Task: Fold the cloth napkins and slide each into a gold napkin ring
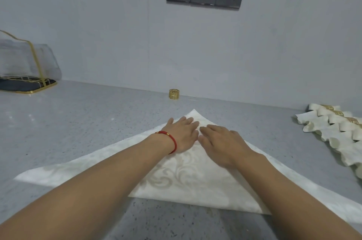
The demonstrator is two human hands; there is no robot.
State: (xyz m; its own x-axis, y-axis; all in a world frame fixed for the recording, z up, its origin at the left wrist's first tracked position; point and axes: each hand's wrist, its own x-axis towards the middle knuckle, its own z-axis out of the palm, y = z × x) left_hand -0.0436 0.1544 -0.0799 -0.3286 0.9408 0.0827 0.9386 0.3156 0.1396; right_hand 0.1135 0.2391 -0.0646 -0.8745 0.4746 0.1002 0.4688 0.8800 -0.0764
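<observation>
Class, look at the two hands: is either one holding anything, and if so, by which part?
Nothing is held. The left hand and right hand lie flat with straight fingers on the napkin, near its far corner, pressing rather than gripping.

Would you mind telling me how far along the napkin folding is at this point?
Done: a row of finished napkins, already in gold rings, lies at the right. In hand: the left hand and right hand press flat on a napkin folded into a triangle on the counter. Left: folding it further and sliding it into the loose gold ring by the wall.
</observation>
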